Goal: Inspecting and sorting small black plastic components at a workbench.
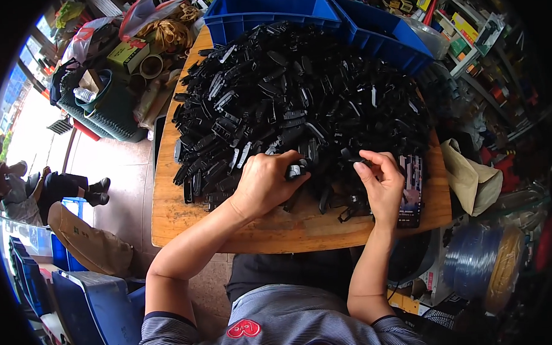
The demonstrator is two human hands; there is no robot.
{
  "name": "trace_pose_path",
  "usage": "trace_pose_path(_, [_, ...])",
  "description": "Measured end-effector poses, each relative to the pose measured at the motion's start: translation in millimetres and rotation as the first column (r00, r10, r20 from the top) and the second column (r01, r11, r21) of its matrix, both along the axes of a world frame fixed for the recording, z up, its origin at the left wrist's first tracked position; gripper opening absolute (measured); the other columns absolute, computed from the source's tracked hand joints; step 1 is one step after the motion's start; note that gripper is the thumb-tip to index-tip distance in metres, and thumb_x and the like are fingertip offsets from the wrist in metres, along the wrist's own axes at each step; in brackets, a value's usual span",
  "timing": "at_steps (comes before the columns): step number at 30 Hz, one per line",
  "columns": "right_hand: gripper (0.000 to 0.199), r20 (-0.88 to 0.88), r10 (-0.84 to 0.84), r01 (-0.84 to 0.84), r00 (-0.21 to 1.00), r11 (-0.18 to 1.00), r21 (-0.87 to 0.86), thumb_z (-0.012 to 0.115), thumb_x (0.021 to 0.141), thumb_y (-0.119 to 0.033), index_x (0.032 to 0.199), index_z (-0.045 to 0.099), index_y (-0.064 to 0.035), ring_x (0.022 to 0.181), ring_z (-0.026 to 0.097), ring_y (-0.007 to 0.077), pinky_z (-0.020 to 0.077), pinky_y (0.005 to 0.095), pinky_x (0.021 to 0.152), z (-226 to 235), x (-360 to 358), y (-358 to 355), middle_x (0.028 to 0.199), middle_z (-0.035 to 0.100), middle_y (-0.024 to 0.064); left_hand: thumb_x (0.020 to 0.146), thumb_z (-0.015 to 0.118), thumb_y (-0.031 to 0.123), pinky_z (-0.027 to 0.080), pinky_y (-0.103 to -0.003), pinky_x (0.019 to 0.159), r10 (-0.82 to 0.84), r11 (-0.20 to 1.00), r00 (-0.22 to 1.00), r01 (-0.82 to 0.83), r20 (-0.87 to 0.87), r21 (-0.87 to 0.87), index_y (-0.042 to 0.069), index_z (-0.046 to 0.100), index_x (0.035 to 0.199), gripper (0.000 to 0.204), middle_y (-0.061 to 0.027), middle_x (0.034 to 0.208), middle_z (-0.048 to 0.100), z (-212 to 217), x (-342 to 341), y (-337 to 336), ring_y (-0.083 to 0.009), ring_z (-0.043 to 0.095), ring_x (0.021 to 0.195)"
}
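Observation:
A big heap of black plastic parts (pixel 297 92) covers most of a wooden table (pixel 168 219). My left hand (pixel 265 184) rests at the near edge of the heap, its fingers closed around a black part (pixel 295 170) with a pale end. My right hand (pixel 381 184) is a little to the right, palm toward me, pinching a small black part (pixel 359 161) between thumb and fingertips. More loose black parts lie under and between both hands.
Two blue plastic bins (pixel 368 29) stand behind the heap. A phone (pixel 411 189) lies on the table by my right hand. A beige cloth (pixel 471 178) hangs at the table's right edge. Cluttered boxes sit at the left, and a person (pixel 27 193) sits far left.

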State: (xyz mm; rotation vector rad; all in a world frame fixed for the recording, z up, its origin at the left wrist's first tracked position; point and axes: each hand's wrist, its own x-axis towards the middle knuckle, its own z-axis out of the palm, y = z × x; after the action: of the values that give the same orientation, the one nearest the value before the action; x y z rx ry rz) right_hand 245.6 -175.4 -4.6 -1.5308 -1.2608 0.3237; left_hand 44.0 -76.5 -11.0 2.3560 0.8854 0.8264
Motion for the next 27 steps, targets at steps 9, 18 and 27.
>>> trace_pose_path(9, [0.019,-0.178,0.221,-0.218,0.959,0.975,0.034,0.050,0.093,-0.014,0.107,0.053,-0.0017,0.078,0.053,0.0067,0.0414,0.0187,0.070,-2,-33,3,0.087,0.060,0.0040,0.071,0.069,0.024,0.045,-0.035,0.048,0.104,0.981,0.994,-0.098,0.030,-0.166,0.002,0.065,0.089,0.029,-0.0149,0.050,0.054,10,-13,3,-0.0293,0.058,0.048])
trace_pose_path(18, [0.024,0.540,0.097,-0.044,0.836,0.993,-0.109,0.069,0.074,-0.011,0.094,0.058,-0.0035,0.072,0.063,0.0293,0.0493,0.0348,0.060,0,-66,25,0.083,0.063,0.0130,0.079,0.066,0.014,0.046,-0.020,0.050,0.173,0.728,0.946,0.064,0.274,-0.682,0.002,0.060,0.082,0.013,-0.0026,0.067,0.062,23,-21,12,-0.0072,0.058,0.055])
trace_pose_path(27, [0.025,0.416,-0.013,-0.091,0.909,0.969,0.228,0.074,0.069,-0.005,0.088,0.057,-0.0038,0.050,0.050,0.0145,0.0406,0.0281,0.046,1,-79,25,0.063,0.053,0.0047,0.081,0.067,0.015,0.051,-0.025,0.066,0.099,0.666,0.887,0.277,0.450,-0.693,0.000,0.060,0.099,0.024,-0.0054,0.087,0.063,12,-14,0,-0.0124,0.061,0.077])
